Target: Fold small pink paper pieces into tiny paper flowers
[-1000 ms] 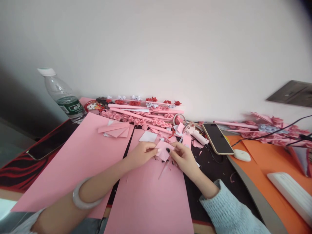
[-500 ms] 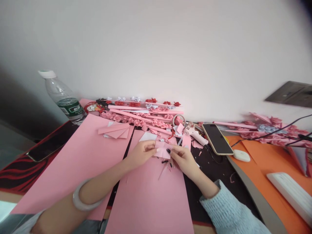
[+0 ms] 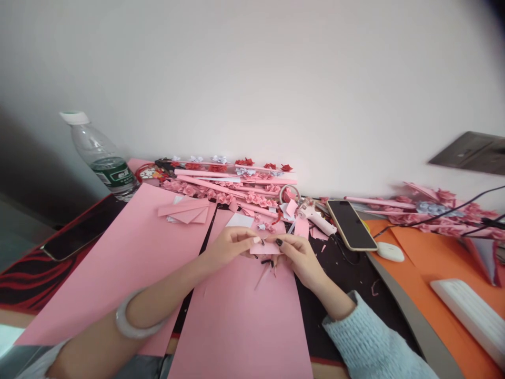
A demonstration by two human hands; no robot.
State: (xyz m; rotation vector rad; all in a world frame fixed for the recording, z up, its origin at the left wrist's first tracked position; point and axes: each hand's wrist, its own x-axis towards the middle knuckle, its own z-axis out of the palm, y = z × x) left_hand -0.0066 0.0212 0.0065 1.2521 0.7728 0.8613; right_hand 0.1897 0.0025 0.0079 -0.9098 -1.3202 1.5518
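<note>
A small pink piece of paper point(image 3: 265, 248) is pinched between my two hands, its upper edge folded over. My left hand point(image 3: 231, 243) grips its left side with thumb and fingers. On the right side, my right hand point(image 3: 299, 256) holds it the same way, thumb on top. Below the paper lies a large pink sheet point(image 3: 246, 316). A few thin dark and pale bits, too small to name, show just under my fingers. Behind my hands are a white paper piece point(image 3: 240, 220) and small paper flowers point(image 3: 265, 227).
Pink paper flower stems point(image 3: 232, 192) lie along the wall. A glue gun point(image 3: 319, 220) and phone point(image 3: 352, 225) are at the right, with a white case point(image 3: 390, 251) and keyboard point(image 3: 469, 310). A water bottle point(image 3: 103, 158), second phone point(image 3: 74, 239) and folded pink papers point(image 3: 189, 210) are at the left.
The small paper, flat and showing creases before, now has its upper edge folded over. My fingers and thumbs have shifted to that fold, and my hands are otherwise in nearly the same place.
</note>
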